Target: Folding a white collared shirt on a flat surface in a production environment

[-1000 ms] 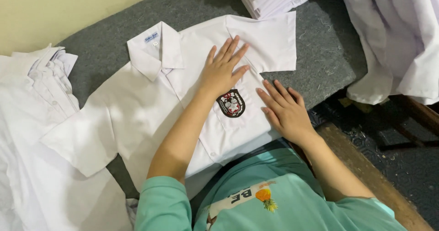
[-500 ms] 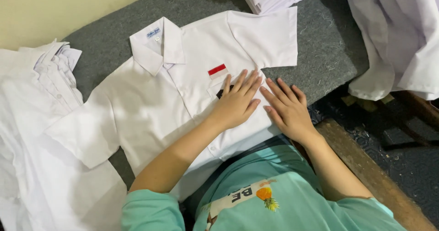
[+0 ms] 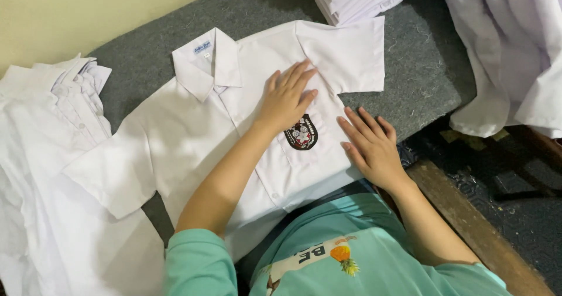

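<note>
On grey mat point(image 3: 410, 67): left hand point(image 3: 287, 97), right hand point(image 3: 369, 146) flat on white shirt point(image 3: 193, 138).

Left hand slides up the shirt

The left hand point(image 3: 288, 97) has moved from beside the right hand point(image 3: 370, 146), up past the pocket badge point(image 3: 301, 133) toward the sleeve, uncovering the badge and now hiding the small red stripe above it; the right hand barely shifted.

Left hand point(image 3: 288, 100) lay flat, palm down, fingers extended and slightly spread, pointing up and to the right. Left forearm was bare, reaching forward from a teal sleeve. Right hand point(image 3: 370, 145) also lay flat, palm down, fingers together, pointing up-left. Hands were near each other, not touching.
</note>
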